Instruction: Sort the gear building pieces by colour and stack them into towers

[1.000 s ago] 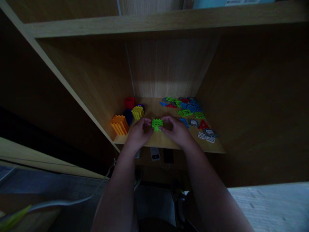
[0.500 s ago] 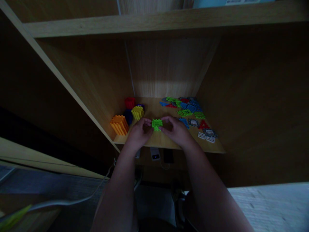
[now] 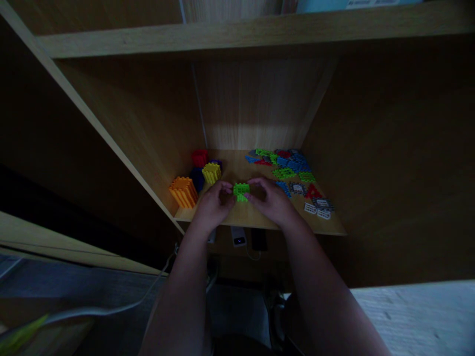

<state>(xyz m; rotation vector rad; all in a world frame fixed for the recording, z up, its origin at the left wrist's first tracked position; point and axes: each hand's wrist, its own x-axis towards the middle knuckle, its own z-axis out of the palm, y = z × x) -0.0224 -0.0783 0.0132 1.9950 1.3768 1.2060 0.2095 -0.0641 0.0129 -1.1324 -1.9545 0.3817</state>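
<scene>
Both hands meet over the front of a wooden shelf [image 3: 260, 222]. My left hand [image 3: 213, 202] and my right hand [image 3: 272, 200] pinch a small green assembly of interlocking plastic pieces [image 3: 241, 191] from either side, fingers curled round it. A heap of loose flat pieces [image 3: 287, 165] in green, blue, red and grey lies just right of my right hand. Built cup-like shapes stand to the left: an orange one [image 3: 183, 191], a yellow one [image 3: 211, 172], a red one [image 3: 199, 157] and a dark blue one [image 3: 197, 178].
The shelf is a dim cubby with wooden side walls and a board [image 3: 237, 34] overhead. Under its front edge sit a small device with a lit display [image 3: 238, 236] and a dark device [image 3: 259, 239]. A cable [image 3: 111, 306] trails down to the left.
The green assembly has tilted slightly between my fingers; both hands stay in the same place.
</scene>
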